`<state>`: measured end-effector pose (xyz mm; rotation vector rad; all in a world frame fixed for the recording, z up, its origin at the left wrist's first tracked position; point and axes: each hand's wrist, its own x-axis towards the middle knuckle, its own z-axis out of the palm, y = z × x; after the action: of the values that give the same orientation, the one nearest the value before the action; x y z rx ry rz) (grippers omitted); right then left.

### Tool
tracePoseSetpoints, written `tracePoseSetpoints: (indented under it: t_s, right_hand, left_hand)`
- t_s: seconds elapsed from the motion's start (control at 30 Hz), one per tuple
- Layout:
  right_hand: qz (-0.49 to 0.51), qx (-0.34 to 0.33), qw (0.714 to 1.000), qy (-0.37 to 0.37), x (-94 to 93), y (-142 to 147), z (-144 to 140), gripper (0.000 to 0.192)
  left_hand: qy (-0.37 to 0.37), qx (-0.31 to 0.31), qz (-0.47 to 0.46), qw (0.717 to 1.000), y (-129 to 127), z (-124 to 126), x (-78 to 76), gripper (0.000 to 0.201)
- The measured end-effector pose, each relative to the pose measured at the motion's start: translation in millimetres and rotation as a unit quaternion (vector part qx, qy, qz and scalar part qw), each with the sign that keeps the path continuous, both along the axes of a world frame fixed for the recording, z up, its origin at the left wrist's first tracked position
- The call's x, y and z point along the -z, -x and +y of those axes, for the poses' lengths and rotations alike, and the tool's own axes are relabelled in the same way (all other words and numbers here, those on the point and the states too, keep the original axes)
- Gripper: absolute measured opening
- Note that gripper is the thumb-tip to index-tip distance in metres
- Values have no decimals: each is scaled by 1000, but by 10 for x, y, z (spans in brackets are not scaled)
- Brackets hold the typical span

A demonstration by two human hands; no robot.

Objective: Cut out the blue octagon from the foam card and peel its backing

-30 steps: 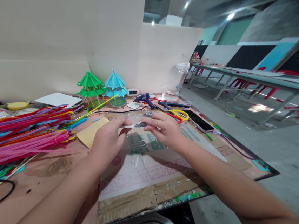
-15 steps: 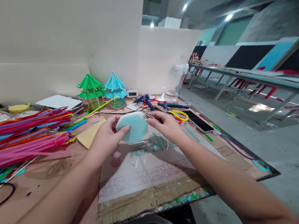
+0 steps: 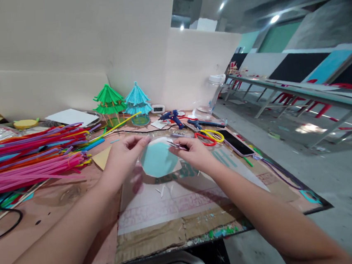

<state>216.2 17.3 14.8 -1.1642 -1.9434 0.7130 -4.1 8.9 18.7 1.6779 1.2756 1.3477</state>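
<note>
Cluttered tabletop (image 3: 76, 199): we hold a pale blue paper disc (image 3: 159, 160) above it, left hand (image 3: 121, 162) pinching its upper edge, right hand (image 3: 193, 155) gripping its side with a small tool. Trimming appears unfinished; scraps lie below.

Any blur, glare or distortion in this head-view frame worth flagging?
Head view: wide-angle bending and dark corner vignetting at right; ceiling lights flare; left hand and right hand on the light blue disc slightly motion-soft; straws sharp.
</note>
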Motion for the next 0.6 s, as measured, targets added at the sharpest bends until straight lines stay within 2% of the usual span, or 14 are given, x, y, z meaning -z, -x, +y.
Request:
tracePoseSetpoints:
  t_s: [0.1,0.17,0.3,0.4,0.5,0.6]
  right_hand:
    - [1,2,1000,0,5,-23,19,27]
    - [1,-1,1000,4,16,-31,29,29]
    - [15,-17,1000,-1,33,-19,32,31]
    - [31,-13,999,2,7,-71,75,33]
    - [45,23,998,35,-23,-244,198,44]
    - [41,2,995,89,42,-462,363,58]
  left_hand:
    - [-30,-23,-41,998,61,44,8,36]
    - [-40,-24,-10,999,75,64,26,42]
    - [35,37,96,994,22,34,60,47]
    - [52,17,128,990,24,26,52,43]
    - [-14,-50,64,997,117,121,75,43]
    - [59,-34,-86,994,195,275,196,45]
